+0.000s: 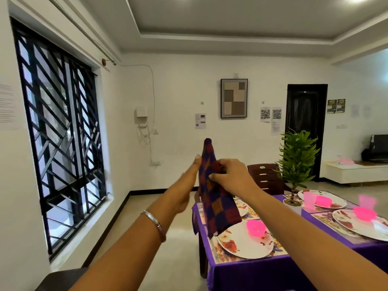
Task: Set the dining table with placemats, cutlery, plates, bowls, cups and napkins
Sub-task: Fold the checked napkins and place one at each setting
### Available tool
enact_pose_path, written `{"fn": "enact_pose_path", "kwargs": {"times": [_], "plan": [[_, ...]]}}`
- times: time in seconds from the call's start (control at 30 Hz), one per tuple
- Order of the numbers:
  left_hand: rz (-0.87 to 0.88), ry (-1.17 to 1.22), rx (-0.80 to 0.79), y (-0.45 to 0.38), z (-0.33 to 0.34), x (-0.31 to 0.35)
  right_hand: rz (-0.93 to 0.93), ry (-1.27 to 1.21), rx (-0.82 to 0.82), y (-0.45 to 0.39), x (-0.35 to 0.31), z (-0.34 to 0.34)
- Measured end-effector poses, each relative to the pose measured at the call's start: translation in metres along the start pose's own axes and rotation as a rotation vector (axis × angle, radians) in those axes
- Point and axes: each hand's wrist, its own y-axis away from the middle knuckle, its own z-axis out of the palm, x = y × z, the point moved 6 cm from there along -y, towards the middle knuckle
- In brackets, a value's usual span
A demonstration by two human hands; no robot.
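Holding the napkin (214, 192) up in mid-air, both arms stretched out in front, off the left end of the table (273, 267) rather than over it. The right hand (233, 177) has its fingers curled round the cloth about a third of the way down, thumb pinching from the near side. The left hand (189, 181) is flat and straight-fingered, pressed along the cloth's left edge, more smoothing or steadying than gripping. My guess is it's being folded or shaken out before it goes down.

Table looks mostly done already: purple cloth, floral placemats, plates with pink bowls, like the near plate (245, 242) and its bowl (256, 227), plus a pink cup (310, 200) further back. I can't make out any cutlery from here, too blurry on the right side.

What could go wrong:
- only one hand really has hold of it, so if that pinch loosens the napkin drops to the floor, not the table
- the hanging corner sits right in front of the near plate and bowl, so a careless swing over could knock that light bowl
- the plant (298, 160) is near the far settings, so reaching across with loose cloth could snag it
- a sloppy fold will just flop open when set down
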Motion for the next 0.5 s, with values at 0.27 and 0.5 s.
{"fn": "enact_pose_path", "kwargs": {"times": [0.27, 0.5], "plan": [[0.013, 0.639, -0.095, -0.009, 0.007, -0.034, 0.175, -0.466, -0.447, 0.015, -0.011, 0.034], [0.025, 0.584, -0.025, -0.017, -0.028, -0.038, 0.425, -0.535, -0.336, 0.003, 0.057, 0.025]]}}
